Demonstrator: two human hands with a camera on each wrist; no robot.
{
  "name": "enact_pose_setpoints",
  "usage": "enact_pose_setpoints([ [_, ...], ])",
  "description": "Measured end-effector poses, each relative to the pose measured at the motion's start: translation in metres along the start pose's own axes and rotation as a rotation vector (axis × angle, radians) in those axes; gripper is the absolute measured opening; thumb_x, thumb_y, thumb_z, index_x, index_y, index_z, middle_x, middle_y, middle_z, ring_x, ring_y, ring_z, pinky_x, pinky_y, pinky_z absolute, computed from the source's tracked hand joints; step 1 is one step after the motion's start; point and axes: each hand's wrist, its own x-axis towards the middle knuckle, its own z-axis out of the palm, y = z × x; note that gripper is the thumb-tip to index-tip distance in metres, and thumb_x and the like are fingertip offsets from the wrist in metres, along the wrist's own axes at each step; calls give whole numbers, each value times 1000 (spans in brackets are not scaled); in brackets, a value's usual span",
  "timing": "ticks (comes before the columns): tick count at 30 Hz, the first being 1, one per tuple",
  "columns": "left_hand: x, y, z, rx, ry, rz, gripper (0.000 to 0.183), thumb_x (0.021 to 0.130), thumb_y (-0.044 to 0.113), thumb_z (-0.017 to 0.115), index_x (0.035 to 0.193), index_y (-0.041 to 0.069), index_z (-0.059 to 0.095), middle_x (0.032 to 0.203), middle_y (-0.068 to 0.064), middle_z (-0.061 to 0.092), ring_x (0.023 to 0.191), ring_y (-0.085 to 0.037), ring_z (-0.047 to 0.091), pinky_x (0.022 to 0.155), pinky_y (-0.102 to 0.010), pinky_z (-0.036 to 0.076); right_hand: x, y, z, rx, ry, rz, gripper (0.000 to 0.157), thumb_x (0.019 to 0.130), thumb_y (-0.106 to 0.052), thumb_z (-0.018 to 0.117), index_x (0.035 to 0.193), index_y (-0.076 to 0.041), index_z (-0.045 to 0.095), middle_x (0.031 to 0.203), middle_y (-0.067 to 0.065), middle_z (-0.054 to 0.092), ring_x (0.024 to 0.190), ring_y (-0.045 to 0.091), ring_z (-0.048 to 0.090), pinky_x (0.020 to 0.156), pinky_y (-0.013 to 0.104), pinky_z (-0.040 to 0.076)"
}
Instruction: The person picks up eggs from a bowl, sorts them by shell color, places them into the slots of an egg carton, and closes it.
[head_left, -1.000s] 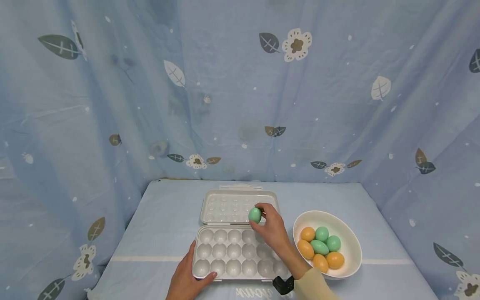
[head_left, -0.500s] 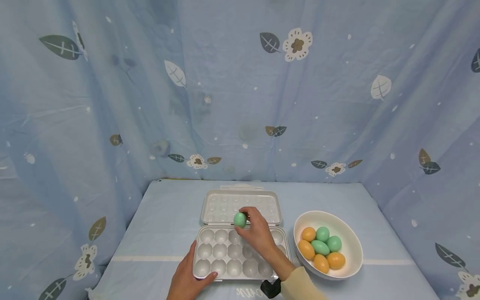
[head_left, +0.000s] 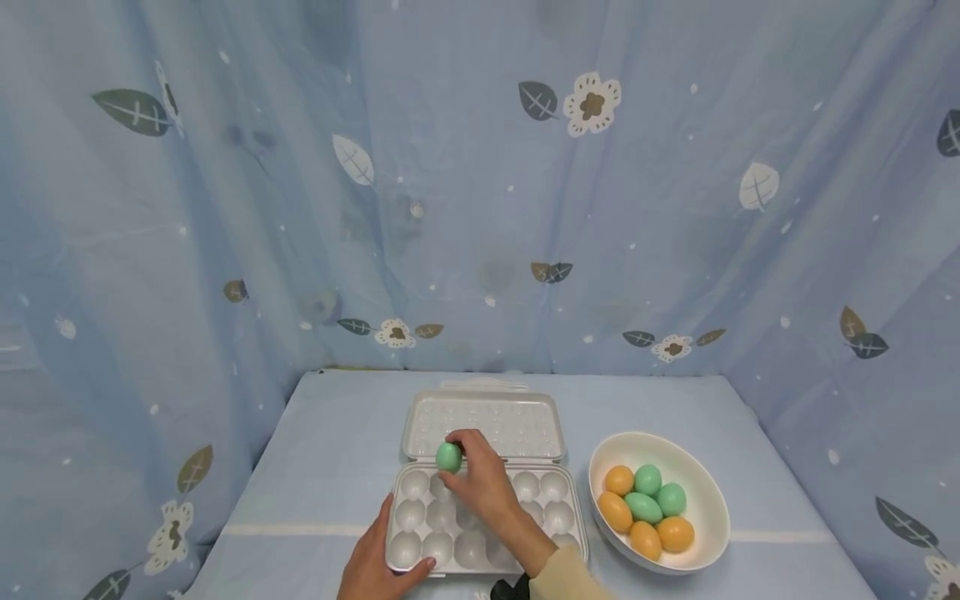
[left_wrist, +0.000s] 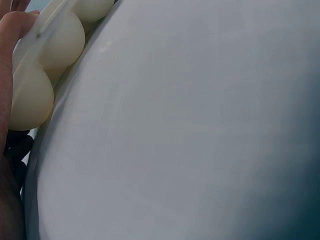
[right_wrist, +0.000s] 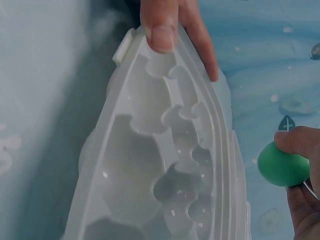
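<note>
A green egg is pinched between the thumb and fingers of my right hand, above the back left of a pale plastic egg tray. The visible hollows of the tray hold nothing; my right hand and forearm hide some in the middle. At the tray's front left corner, my left hand grips the edge, thumb over the front rim and fingers along the left side. In the right wrist view the green egg is off to the right of the tray, and the left thumb presses on its corner.
The tray's hinged lid lies open behind it. To the right stands a white bowl with several orange and green eggs. A blue patterned curtain hangs behind and beside the cloth-covered table.
My right hand has carried the green egg leftward, from over the lid's right side to over the tray's back left. The left hand keeps its grip on the tray corner.
</note>
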Motion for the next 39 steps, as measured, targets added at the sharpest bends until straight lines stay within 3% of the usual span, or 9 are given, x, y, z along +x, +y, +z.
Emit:
enact_pose_setpoints([
  [5, 0, 0, 2, 11, -15, -39, 129, 69, 76, 81, 162, 8, 23, 141, -11, 60, 116, -28, 63, 92, -51, 56, 0, -1, 13, 26, -17, 13, 51, 84, -12, 87, 126, -14, 59, 121, 0, 62, 111, 16, 66, 93, 29, 58],
  [12, 2, 2, 2, -4, -38, -53, 129, 67, 74, 84, 161, 9, 25, 129, -6, 65, 101, -14, 64, 78, -34, 57, 1, -4, 34, 39, 4, 5, 51, 79, -11, 91, 121, -15, 61, 117, -2, 63, 105, 11, 66, 91, 26, 57],
  [19, 4, -7, 4, -28, 20, 41, 124, 69, 65, 88, 159, 5, 28, 117, -2, 67, 91, -9, 63, 70, -27, 53, 2, -8, 53, 24, -44, 31, 50, 81, -16, 90, 122, -20, 61, 119, -6, 62, 108, 6, 64, 94, 26, 56],
  [22, 5, -10, 6, -38, 45, 67, 122, 69, 62, 89, 159, 5, 29, 115, 0, 67, 90, -7, 63, 69, -26, 52, -1, -8, 58, 16, -81, 70, 49, 83, -18, 89, 123, -22, 61, 119, -7, 63, 109, 6, 64, 95, 27, 56],
  [25, 5, -9, 6, -27, 37, 50, 123, 68, 64, 89, 158, 5, 29, 116, -2, 68, 90, -7, 62, 69, -26, 52, -4, -7, 62, 6, -95, 89, 48, 82, -17, 89, 122, -22, 62, 118, -7, 66, 109, 7, 64, 94, 29, 56],
  [32, 5, -4, 6, 16, 16, -1, 124, 68, 68, 87, 158, 5, 29, 120, -6, 67, 93, -12, 63, 70, -28, 52, -6, -4, 69, -7, -65, 34, 48, 79, -14, 90, 119, -19, 64, 113, -4, 70, 107, 9, 65, 93, 30, 56],
  [39, 4, -5, 5, 18, 55, 49, 123, 68, 64, 88, 156, 1, 31, 118, -7, 68, 92, -13, 64, 70, -28, 53, -6, 4, 76, -69, -72, 2, 40, 81, -15, 88, 112, -19, 64, 110, -7, 69, 105, 7, 64, 94, 26, 54],
])
